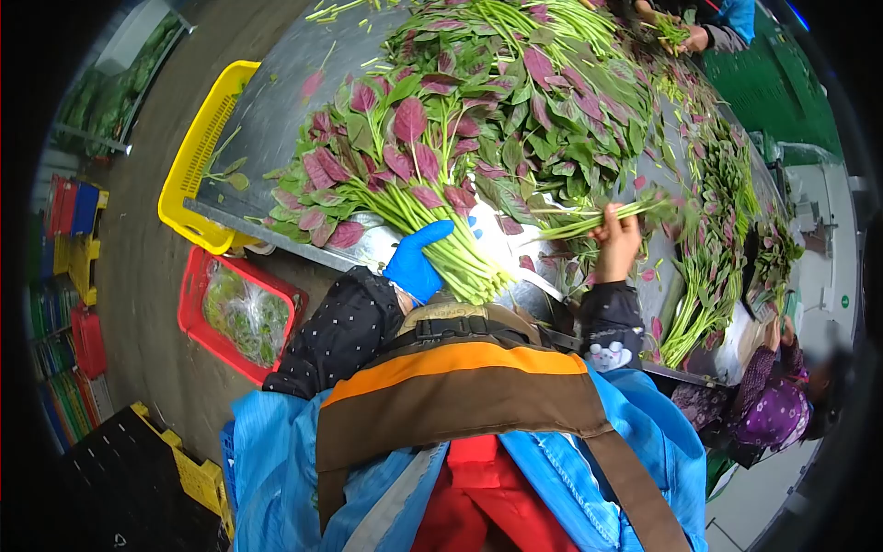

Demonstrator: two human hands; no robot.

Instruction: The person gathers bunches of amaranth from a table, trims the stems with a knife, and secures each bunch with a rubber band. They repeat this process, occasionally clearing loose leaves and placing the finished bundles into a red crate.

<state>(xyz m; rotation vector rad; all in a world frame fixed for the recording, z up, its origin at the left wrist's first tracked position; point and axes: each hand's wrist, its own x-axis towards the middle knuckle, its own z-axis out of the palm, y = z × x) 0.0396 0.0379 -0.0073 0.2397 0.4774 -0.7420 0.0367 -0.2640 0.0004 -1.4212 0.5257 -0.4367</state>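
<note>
My left hand [418,258], in a blue glove, grips a thick bunch of red-and-green leafy greens [386,175] by its pale stems on the metal table [276,83]. The leaves of that bunch fan out to the upper left. My right hand [616,241] is bare and closed around a few loose stalks [598,219] that point to the right, blurred with motion. Both hands are at the table's near edge, just in front of my chest.
A large heap of the same greens [533,83] covers the table. A yellow crate [198,156] and a red crate with bagged greens [241,313] stand at left. Another person's hands [685,35] work at the top; another person [782,396] sits at right.
</note>
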